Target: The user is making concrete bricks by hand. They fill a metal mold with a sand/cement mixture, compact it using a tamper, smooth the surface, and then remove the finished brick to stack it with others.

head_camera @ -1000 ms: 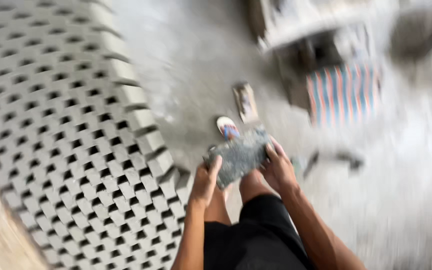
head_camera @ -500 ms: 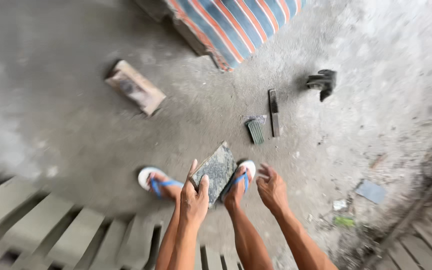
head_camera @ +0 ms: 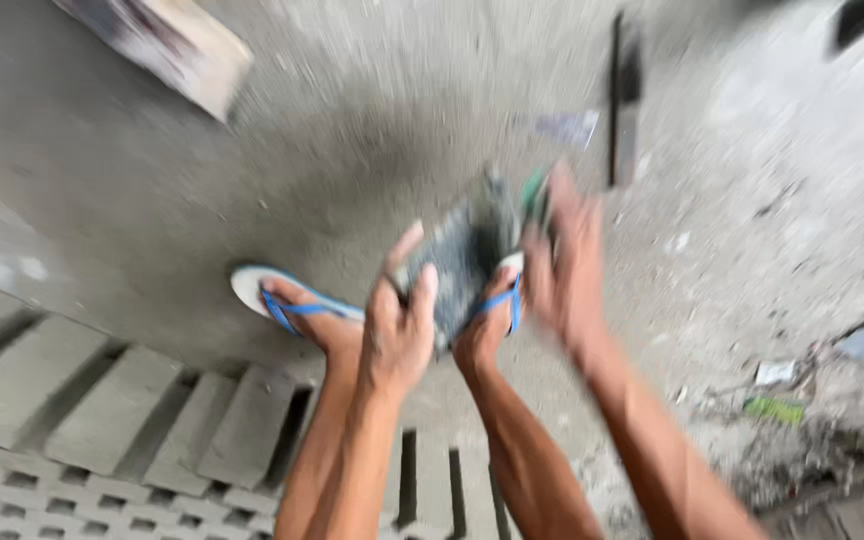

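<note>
I hold a flat, dark grey speckled slab [head_camera: 464,252] upright between both hands, over my feet. My left hand [head_camera: 399,322] grips its near left edge with the thumb on top. My right hand [head_camera: 564,262] clasps its right edge, blurred by motion. Below the slab are my feet in white sandals with blue straps [head_camera: 287,300], standing on a grey concrete floor [head_camera: 202,200].
Rows of grey concrete blocks [head_camera: 132,410] lie at the lower left. A loose brick [head_camera: 167,45] rests on the floor at the upper left. A dark flat tool [head_camera: 624,95] lies at the upper right. Scraps of litter [head_camera: 777,395] sit at the right.
The view has swung from the block stack to the open floor and drawn closer. Both hands have kept hold of the slab and raised it nearer the camera.
</note>
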